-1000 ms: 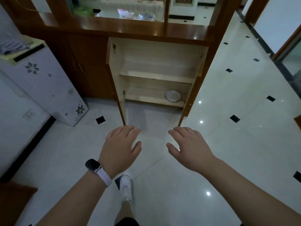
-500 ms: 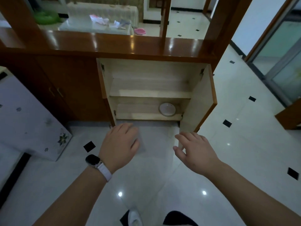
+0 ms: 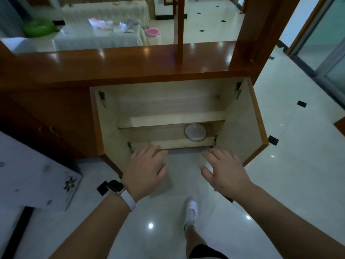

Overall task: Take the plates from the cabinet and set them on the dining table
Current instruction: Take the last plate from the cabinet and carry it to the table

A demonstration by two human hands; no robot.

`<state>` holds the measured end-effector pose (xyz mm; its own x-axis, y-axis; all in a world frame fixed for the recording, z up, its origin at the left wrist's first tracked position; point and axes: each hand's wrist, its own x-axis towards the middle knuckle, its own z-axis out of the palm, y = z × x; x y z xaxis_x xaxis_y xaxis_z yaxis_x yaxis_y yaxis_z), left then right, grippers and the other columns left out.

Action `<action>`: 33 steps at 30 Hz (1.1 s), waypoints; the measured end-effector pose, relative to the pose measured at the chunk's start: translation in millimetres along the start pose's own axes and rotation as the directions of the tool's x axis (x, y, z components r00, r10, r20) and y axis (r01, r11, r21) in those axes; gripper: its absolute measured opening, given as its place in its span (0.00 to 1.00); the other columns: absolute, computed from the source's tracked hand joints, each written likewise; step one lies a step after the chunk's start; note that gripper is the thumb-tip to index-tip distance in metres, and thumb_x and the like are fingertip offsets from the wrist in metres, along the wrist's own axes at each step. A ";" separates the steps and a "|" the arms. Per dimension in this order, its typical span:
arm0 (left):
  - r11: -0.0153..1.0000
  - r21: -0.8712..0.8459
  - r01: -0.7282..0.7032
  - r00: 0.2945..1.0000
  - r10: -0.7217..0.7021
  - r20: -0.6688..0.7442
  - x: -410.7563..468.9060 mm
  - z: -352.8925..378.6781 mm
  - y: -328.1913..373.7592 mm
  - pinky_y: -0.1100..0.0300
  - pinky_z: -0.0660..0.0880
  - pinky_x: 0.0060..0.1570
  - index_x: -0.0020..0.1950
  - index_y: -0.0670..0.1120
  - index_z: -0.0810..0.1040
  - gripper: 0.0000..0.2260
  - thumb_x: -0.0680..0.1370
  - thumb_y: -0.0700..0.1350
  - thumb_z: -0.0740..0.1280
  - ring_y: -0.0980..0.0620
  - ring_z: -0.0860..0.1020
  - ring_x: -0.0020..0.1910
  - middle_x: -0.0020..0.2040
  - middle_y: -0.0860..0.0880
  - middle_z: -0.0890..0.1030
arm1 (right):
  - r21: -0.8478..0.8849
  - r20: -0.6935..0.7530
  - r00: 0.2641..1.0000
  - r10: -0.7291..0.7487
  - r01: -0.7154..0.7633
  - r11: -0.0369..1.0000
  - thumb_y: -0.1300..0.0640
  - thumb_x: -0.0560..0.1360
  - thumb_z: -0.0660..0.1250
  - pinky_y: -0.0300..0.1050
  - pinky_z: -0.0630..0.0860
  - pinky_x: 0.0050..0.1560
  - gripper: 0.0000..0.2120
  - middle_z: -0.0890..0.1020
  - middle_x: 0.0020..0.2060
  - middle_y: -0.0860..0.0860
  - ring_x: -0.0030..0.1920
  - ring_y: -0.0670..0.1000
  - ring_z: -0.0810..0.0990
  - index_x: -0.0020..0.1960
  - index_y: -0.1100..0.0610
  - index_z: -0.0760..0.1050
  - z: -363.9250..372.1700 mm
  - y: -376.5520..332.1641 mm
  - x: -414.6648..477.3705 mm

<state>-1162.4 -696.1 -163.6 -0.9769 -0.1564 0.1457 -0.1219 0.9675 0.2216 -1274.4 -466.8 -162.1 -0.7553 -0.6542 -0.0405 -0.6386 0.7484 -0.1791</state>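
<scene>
A white plate (image 3: 195, 132) lies on the bottom shelf of the open wooden cabinet (image 3: 168, 101), toward its right side, partly under the middle shelf. Both cabinet doors stand wide open. My left hand (image 3: 147, 171), with a watch on its wrist, hovers palm down in front of the cabinet's lower edge, fingers relaxed and holding nothing. My right hand (image 3: 222, 171) hovers beside it, also palm down and empty, below and slightly right of the plate. The dining table (image 3: 84, 37), covered with a pale cloth, shows beyond the wooden divider.
The right cabinet door (image 3: 242, 124) juts out beside my right hand. A white flowered appliance (image 3: 33, 171) stands at the left. A glossy wooden counter (image 3: 112, 60) tops the cabinet. Shiny tiled floor (image 3: 289, 184) spreads to the right. My foot in a white shoe (image 3: 192, 212) is below.
I have come closer to the cabinet, which now fills more of the view. Both hands have moved forward to its lower edge, still empty.
</scene>
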 end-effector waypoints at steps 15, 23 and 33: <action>0.994 0.104 -0.040 0.998 0.035 0.047 193.2 32.3 2.5 0.52 0.73 0.51 0.57 0.47 0.79 0.17 0.75 0.54 0.61 0.44 0.78 0.53 0.55 0.47 0.81 | 0.102 0.023 1.000 0.020 -0.023 0.995 0.40 0.77 0.50 0.49 0.68 0.60 0.25 0.77 0.61 0.48 0.62 0.52 0.72 0.65 0.50 0.73 -13.4 94.6 167.4; 0.977 0.132 -0.167 0.982 0.153 0.114 238.6 47.7 -13.5 0.51 0.72 0.56 0.62 0.48 0.78 0.18 0.77 0.54 0.61 0.45 0.77 0.58 0.59 0.47 0.80 | 0.148 0.064 0.996 0.061 -0.070 0.987 0.40 0.77 0.51 0.50 0.66 0.61 0.24 0.75 0.63 0.47 0.63 0.52 0.71 0.67 0.49 0.70 1.9 106.4 203.1; 0.976 0.095 -0.195 0.965 0.173 0.198 280.6 86.1 -56.0 0.52 0.73 0.54 0.61 0.49 0.78 0.18 0.76 0.54 0.61 0.45 0.77 0.56 0.58 0.47 0.80 | 0.178 0.114 0.983 0.142 -0.161 0.971 0.38 0.74 0.46 0.52 0.66 0.62 0.31 0.74 0.66 0.50 0.65 0.54 0.71 0.68 0.51 0.70 33.0 98.8 243.9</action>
<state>-1444.8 -777.0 -218.1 -0.9984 0.0557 -0.0119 0.0543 0.9939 0.0960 -1516.8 -556.0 -222.1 -0.8165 -0.5494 -0.1775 -0.4721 0.8122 -0.3426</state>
